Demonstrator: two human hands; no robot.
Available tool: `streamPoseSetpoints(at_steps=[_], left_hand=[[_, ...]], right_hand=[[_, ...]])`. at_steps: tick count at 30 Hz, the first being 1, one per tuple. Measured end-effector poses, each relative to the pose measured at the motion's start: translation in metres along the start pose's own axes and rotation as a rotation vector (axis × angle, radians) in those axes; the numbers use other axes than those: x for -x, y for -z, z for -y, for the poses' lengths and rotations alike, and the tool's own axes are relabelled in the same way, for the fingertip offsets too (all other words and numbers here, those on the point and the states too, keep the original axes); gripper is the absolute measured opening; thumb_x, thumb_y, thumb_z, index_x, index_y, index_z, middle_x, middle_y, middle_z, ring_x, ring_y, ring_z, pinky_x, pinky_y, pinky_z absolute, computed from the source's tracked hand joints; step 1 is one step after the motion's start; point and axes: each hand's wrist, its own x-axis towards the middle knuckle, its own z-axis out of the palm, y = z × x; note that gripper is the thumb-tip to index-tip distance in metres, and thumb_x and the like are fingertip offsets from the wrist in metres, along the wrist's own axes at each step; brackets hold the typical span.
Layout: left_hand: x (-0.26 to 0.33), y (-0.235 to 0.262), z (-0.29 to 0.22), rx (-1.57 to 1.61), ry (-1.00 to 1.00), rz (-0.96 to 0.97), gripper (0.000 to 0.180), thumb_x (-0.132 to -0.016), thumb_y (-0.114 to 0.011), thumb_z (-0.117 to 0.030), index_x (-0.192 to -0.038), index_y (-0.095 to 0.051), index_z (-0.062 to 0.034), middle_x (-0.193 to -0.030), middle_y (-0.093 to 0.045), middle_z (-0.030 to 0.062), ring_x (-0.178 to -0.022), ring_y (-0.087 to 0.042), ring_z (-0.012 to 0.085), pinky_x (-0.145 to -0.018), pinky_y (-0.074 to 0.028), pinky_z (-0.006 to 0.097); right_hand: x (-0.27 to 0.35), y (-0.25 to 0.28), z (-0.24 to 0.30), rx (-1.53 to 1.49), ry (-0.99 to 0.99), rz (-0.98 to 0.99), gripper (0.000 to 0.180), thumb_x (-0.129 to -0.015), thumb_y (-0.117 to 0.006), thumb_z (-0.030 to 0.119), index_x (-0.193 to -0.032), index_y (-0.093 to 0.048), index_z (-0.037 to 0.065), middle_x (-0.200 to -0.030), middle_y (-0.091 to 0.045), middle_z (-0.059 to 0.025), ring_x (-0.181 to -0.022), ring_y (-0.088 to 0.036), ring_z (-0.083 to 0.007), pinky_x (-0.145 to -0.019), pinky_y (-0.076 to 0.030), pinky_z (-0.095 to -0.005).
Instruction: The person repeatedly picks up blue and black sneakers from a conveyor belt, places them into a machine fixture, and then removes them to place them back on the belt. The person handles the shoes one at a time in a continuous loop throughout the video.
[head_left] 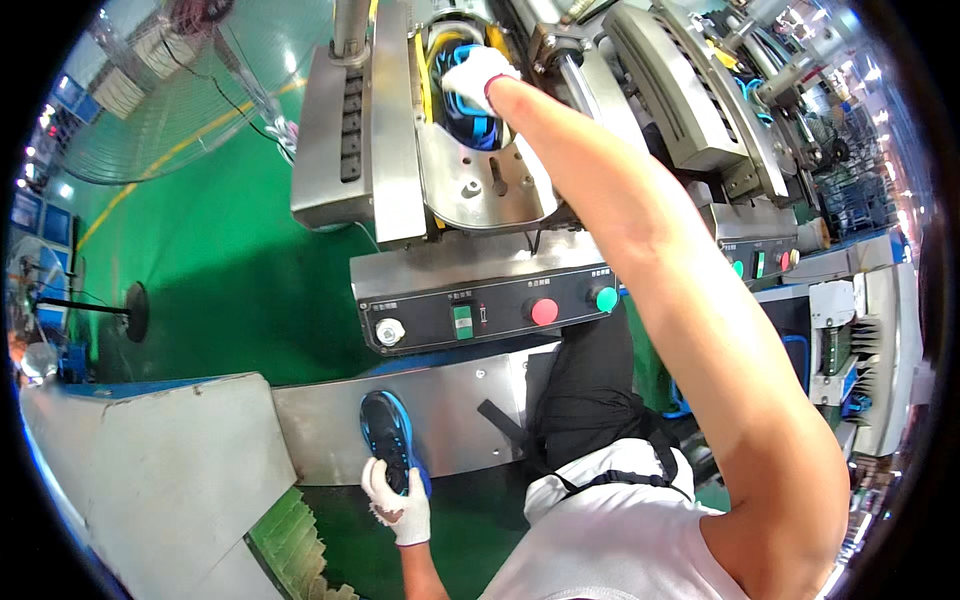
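Note:
My left hand (400,502), in a white knit glove, grips the heel end of a black shoe with blue trim (384,425). That shoe lies lengthwise on a steel shelf (320,420), its toe pointing away from me. My right arm reaches far forward over the machine. At its end my right hand (480,78), gloved in white as well, is closed on a second black and blue shoe (470,125). This one sits inside the rounded opening of the machine's metal holder (480,205). The glove covers part of it, and some of the fingers are hidden.
Between the two shoes runs a control panel (490,318) with a red button (543,312), a green button (604,298) and a green switch (462,321). A similar machine (675,90) stands to the right. A large caged fan (150,100) is at the far left, and a pale board (160,460) lies near left.

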Motion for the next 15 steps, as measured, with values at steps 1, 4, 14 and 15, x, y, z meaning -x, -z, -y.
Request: streamPoseSetpoints(at_steps=[1, 4, 14, 15], left_hand=[[0.001, -0.006, 0.002, 0.026, 0.008, -0.027, 0.062, -0.082, -0.085, -0.011, -0.135, -0.055, -0.0013, -0.143, -0.054, 0.0221, -0.126, -0.059, 0.0419, -0.106, -0.051, 0.05], [0.005, -0.033, -0.028, 0.083, 0.103, -0.186, 0.063, -0.083, -0.082, -0.006, -0.138, -0.053, 0.0, -0.141, -0.052, 0.0217, -0.131, -0.053, 0.0395, -0.112, -0.045, 0.05], [0.011, -0.013, -0.017, -0.088, -0.345, 0.029, 0.054, -0.088, -0.082, -0.016, -0.137, -0.062, -0.0055, -0.132, -0.063, 0.0173, -0.121, -0.059, 0.0408, -0.103, -0.048, 0.052], [-0.008, -0.011, -0.012, -0.144, -0.536, 0.071, 0.037, -0.087, -0.081, -0.016, -0.121, -0.07, -0.007, -0.113, -0.07, 0.0164, -0.11, -0.064, 0.0406, -0.096, -0.05, 0.051]], right_hand=[[0.008, 0.008, 0.003, 0.013, 0.005, 0.016, 0.057, -0.082, -0.07, 0.04, -0.13, -0.074, 0.009, -0.137, -0.069, -0.0196, -0.13, -0.065, -0.0353, -0.109, -0.052, -0.0414], [0.026, 0.03, -0.016, -0.097, 0.151, 0.024, 0.076, -0.084, -0.072, 0.054, -0.136, -0.066, -0.001, -0.136, -0.068, -0.0258, -0.128, -0.065, -0.0361, -0.108, -0.052, -0.0422], [0.347, 0.034, -0.174, 0.03, 0.712, -0.024, 0.078, -0.082, -0.082, 0.024, -0.147, -0.051, -0.004, -0.157, -0.047, -0.0267, -0.149, -0.041, -0.0468, -0.127, -0.031, -0.0525], [0.35, 0.006, -0.204, 0.086, 0.64, -0.022, 0.078, -0.083, -0.081, 0.026, -0.148, -0.05, -0.004, -0.159, -0.044, -0.0259, -0.151, -0.039, -0.047, -0.128, -0.029, -0.0533]])
